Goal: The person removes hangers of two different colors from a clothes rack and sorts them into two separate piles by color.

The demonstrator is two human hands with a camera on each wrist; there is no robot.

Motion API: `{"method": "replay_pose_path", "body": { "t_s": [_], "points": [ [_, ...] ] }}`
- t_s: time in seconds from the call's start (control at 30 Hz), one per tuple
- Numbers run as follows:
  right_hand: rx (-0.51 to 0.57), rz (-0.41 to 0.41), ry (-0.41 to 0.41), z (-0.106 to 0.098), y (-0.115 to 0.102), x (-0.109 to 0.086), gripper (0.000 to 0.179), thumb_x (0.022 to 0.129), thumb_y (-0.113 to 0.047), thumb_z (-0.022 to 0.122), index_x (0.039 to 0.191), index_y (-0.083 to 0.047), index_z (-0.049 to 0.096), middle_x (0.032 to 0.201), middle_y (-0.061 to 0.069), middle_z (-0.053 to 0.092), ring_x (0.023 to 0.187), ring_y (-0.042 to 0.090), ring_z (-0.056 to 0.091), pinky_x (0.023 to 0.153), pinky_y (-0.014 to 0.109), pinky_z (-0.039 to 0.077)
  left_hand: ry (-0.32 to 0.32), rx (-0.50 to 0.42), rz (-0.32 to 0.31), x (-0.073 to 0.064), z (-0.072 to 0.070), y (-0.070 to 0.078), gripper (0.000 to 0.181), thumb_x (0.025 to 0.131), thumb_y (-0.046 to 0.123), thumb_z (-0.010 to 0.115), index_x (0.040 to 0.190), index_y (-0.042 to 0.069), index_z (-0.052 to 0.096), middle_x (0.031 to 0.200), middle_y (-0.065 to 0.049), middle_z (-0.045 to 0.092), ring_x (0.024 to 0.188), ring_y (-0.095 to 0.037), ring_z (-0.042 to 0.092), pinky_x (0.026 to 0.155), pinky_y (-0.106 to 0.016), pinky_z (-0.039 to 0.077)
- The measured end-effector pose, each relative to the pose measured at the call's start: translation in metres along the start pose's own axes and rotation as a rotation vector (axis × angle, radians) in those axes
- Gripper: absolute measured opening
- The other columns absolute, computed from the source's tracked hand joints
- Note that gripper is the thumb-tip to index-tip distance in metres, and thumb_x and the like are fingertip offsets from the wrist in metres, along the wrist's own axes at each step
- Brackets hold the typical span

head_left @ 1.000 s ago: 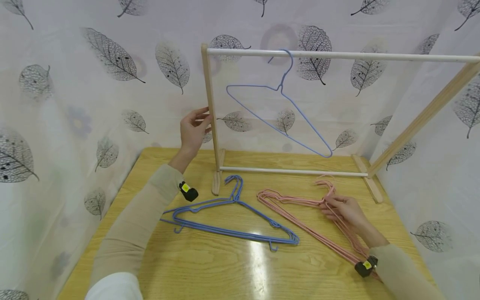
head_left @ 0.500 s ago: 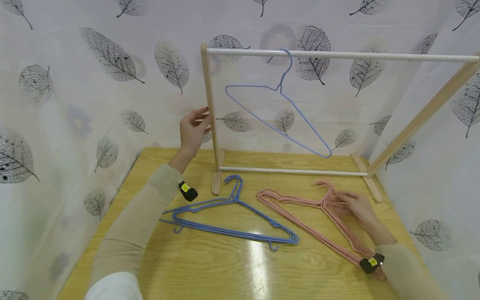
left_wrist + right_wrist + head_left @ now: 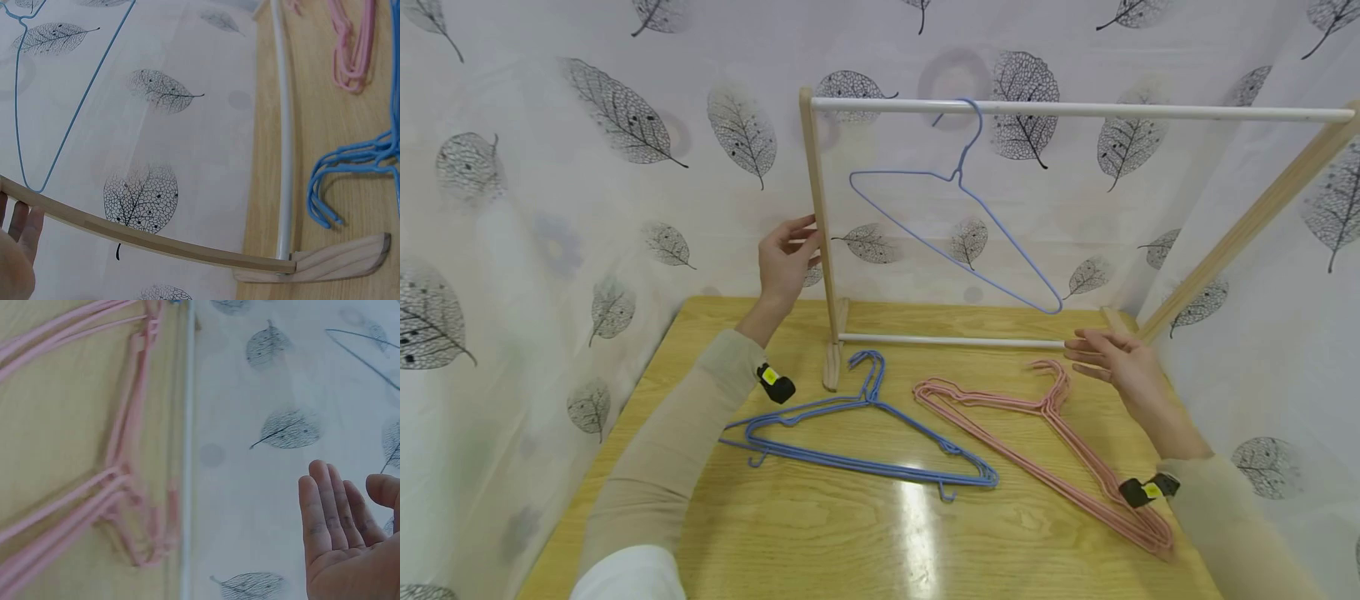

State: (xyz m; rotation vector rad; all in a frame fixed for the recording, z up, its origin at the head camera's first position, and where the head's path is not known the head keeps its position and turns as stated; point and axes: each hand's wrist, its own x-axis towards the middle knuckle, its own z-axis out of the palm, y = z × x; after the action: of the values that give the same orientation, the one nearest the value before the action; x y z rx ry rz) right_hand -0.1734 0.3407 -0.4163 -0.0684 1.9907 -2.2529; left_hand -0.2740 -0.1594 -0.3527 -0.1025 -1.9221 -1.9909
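Note:
My left hand (image 3: 784, 262) holds the left wooden post of a clothes rack (image 3: 817, 167), thumb and fingertips at the post. In the left wrist view its fingertips (image 3: 31, 228) meet the post's edge. My right hand (image 3: 1123, 371), its fingers extended and holding nothing, overlaps the right end of the rack's lower white bar in the head view. Just below that hand lies a stack of pink hangers (image 3: 1045, 406). One blue hanger (image 3: 1009, 237) hangs by its hook from the rack's top bar. A stack of blue hangers (image 3: 871, 402) lies flat on the table, left of the pink ones.
The wooden table (image 3: 820, 542) backs onto a leaf-patterned curtain (image 3: 685, 100). Near the table's far edge stands the rack, its right post (image 3: 1247, 221) slanting in the head view. Its left foot (image 3: 832, 367) lies close behind the blue stack.
My right hand has let go of the pink hangers and moved up and away, toward the rack's lower bar. My left hand stays at the post.

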Motion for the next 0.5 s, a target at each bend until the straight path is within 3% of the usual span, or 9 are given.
{"method": "replay_pose_path", "body": {
  "t_s": [0.3, 0.5],
  "points": [
    [0.071, -0.116, -0.030, 0.024, -0.048, 0.018, 0.020, 0.107, -0.018, 0.063, 0.118, -0.010, 0.078, 0.103, 0.002, 0.084, 0.091, 0.014, 0.082, 0.084, 0.028, 0.071, -0.005, 0.008, -0.002, 0.000, 0.000, 0.000, 0.031, 0.102, 0.011, 0.070, 0.132, 0.002, 0.070, 0.102, 0.005, 0.069, 0.089, -0.012, 0.069, 0.084, -0.025, 0.070],
    [-0.052, -0.178, 0.036, 0.048, -0.077, 0.032, 0.023, 0.104, -0.026, 0.068, 0.119, -0.011, 0.078, 0.100, -0.002, 0.084, 0.090, 0.010, 0.081, 0.081, 0.025, 0.071, -0.004, -0.003, -0.004, 0.000, 0.000, 0.000, 0.031, 0.102, 0.010, 0.070, 0.131, 0.002, 0.070, 0.101, 0.006, 0.068, 0.088, -0.011, 0.069, 0.083, -0.024, 0.070]
  ]
}}
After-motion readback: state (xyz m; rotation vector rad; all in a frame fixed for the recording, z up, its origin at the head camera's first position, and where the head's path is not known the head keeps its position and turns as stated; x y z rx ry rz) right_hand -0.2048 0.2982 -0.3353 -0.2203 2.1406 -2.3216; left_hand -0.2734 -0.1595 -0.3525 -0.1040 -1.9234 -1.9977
